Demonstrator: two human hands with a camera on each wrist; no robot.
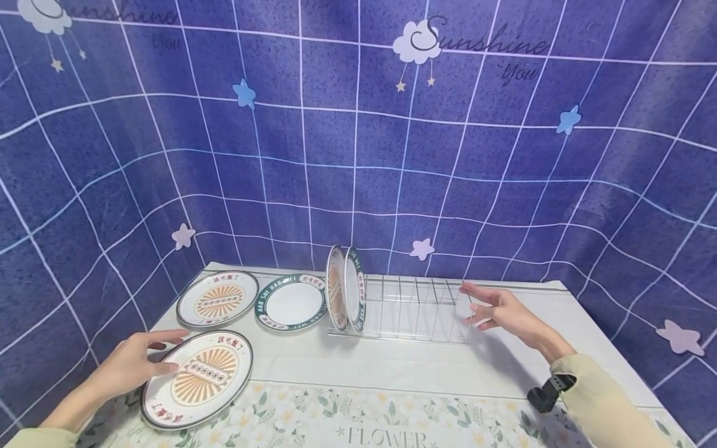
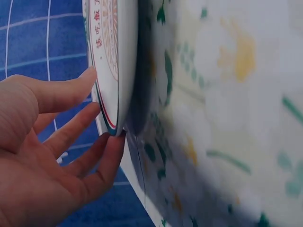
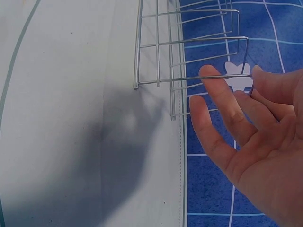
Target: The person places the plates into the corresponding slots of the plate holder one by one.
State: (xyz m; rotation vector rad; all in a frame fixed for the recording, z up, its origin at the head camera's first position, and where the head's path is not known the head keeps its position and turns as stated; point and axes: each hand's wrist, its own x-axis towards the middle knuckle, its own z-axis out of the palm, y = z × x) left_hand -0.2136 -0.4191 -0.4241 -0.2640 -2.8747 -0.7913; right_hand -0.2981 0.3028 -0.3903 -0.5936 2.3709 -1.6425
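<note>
A white plate with an orange sunburst and red lettering lies at the front left. My left hand holds its left rim: the thumb is on the upper face, and other fingertips reach the edge and underside. To the right, a wire dish rack stands near the back, two plates upright at its left end: a sunburst plate and a green-rimmed plate. My right hand pinches the rack's right end wire, thumb and fingers around its corner.
Behind the held plate lies another sunburst plate. Beside it, a green-rimmed plate lies flat, close to the rack's left end. A flower-printed cloth covers the table front. Blue grid-patterned curtain surrounds the back and sides.
</note>
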